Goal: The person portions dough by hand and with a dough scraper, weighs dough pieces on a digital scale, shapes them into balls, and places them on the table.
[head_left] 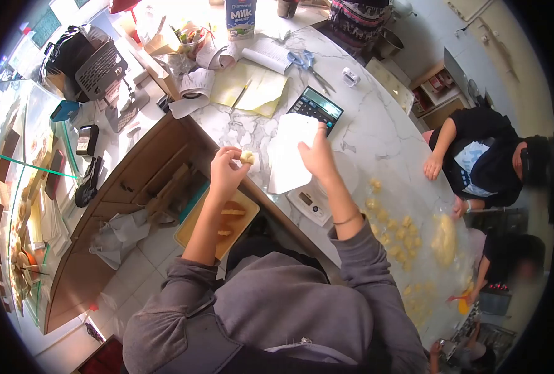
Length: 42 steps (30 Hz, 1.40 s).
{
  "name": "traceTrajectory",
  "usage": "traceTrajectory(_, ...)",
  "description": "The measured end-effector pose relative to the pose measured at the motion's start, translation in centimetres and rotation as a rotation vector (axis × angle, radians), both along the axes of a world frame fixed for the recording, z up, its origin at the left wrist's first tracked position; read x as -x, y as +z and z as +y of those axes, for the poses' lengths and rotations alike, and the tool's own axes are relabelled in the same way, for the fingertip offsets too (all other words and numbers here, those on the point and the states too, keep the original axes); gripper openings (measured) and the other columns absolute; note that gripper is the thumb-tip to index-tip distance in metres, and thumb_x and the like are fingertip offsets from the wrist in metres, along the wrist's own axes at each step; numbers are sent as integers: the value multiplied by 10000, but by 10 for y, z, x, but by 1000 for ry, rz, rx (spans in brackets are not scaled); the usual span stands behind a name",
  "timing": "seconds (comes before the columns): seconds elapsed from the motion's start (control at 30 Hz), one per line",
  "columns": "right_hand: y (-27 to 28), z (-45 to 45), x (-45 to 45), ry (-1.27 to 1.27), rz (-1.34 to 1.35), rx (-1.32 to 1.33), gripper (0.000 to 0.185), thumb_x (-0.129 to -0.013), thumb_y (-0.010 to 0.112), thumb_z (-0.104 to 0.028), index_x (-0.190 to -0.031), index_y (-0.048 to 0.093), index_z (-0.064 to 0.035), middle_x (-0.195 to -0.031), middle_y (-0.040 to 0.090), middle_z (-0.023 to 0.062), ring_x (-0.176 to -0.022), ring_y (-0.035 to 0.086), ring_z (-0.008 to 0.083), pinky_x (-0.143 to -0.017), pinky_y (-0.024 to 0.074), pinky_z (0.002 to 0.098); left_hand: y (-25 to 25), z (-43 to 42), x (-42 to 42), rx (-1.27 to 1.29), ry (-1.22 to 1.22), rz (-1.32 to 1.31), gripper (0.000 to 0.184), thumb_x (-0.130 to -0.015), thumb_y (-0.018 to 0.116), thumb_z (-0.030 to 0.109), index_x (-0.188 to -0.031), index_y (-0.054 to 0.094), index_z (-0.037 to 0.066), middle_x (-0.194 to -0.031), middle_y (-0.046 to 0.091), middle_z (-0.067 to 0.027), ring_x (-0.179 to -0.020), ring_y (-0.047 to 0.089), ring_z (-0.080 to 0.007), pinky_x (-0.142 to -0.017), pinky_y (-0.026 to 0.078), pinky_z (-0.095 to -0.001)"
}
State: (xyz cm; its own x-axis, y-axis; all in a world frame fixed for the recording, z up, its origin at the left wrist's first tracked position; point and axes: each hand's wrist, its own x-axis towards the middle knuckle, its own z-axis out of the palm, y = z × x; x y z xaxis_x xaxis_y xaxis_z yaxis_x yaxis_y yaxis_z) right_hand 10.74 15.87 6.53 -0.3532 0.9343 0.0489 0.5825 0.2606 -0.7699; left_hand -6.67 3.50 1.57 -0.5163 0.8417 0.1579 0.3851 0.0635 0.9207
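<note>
My left hand (225, 173) pinches a small pale dough piece (247, 157) between thumb and fingers, above the counter's edge. My right hand (318, 152) grips the edge of a bright white flat sheet (289, 156); glare hides what it is made of. Partly beneath this sheet stands a white digital scale (309, 204), near my right forearm. Just beyond my right fingers lies a calculator (316, 107). Below my left forearm sits a yellowish tray (242, 215) with several pale strips in it. Small dough pieces (405, 232) are spread on the counter right of my right arm.
A large dough lump (443, 240) lies at the counter's right side. Scissors (311, 70), a yellow paper (252, 84) with a pen and a milk carton (240, 20) are farther back. Other people (486, 153) stand along the right edge. A glass display case (21, 143) is at left.
</note>
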Motion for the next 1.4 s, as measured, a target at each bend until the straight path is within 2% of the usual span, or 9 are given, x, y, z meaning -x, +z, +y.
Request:
traceTrajectory(0.1,20,1,-67,-133,283,90,556,-805,572,-67,-1267,295,71,-1152,524,227,-1041,547,273,-880,435,328,24,8,-15,-25,-119,-46,182,-672,700,65,-827,635,-3,-920,597,-99,-646,582,-194,-633,467,-269)
traceTrajectory(0.17,64,-17,-108,-173,500,157,479,-829,534,-7,-1255,320,41,-1140,510,138,-1006,523,186,-864,439,300,39,20,-41,-128,-182,235,202,-693,691,76,-871,629,2,-937,591,-109,-878,576,-284,-741,460,-330)
traceTrajectory(0.33,96,-57,-225,-407,518,107,540,-847,530,-12,-1327,282,6,-1229,474,120,-1090,483,187,-932,383,299,38,66,-112,-199,-515,600,222,-755,633,182,-935,637,53,-1124,517,-82,-1055,477,-250,-862,377,-411)
traceTrajectory(0.47,95,-97,-285,-641,529,72,562,-850,527,-23,-1349,268,-13,-1253,459,124,-1109,473,199,-938,380,314,14,96,-129,-224,-801,909,252,-715,657,224,-921,666,79,-1082,518,-58,-1087,429,-215,-835,380,-364)
traceTrajectory(0.7,82,-142,-332,-775,584,94,577,-850,532,-42,-1362,267,-25,-1264,446,127,-1118,464,210,-936,378,318,47,114,-129,33,-1063,686,288,-688,697,214,-901,652,24,-992,532,-117,-937,531,-261,-786,447,-352)
traceTrajectory(0.93,81,-151,-333,-809,623,110,581,-847,536,-43,-1362,268,-20,-1255,451,127,-1111,465,207,-934,377,315,37,125,-141,257,-926,510,228,-669,708,132,-836,586,36,-934,557,-90,-863,563,-266,-733,480,-335)
traceTrajectory(1.03,79,-152,-333,-820,613,130,579,-845,537,-42,-1359,270,-18,-1252,455,125,-1109,465,206,-934,375,313,46,112,-140,-63,-908,722,226,-674,668,55,-892,613,28,-953,551,-124,-929,557,-315,-757,479,-382)
traceTrajectory(1.23,77,-152,-328,-789,574,118,565,-844,539,-44,-1347,285,-11,-1245,461,121,-1104,466,197,-936,369,305,37,108,-141,165,-1055,753,159,-726,552,-21,-853,635,28,-975,540,-128,-980,538,-299,-791,474,-366)
traceTrajectory(1.4,74,-147,-326,-761,582,146,569,-841,549,-57,-1344,288,-6,-1235,470,116,-1098,468,191,-934,368,300,28,115,-133,4,-1063,773,143,-735,534,-8,-838,629,17,-859,574,-149,-853,588,-316,-734,491,-386)
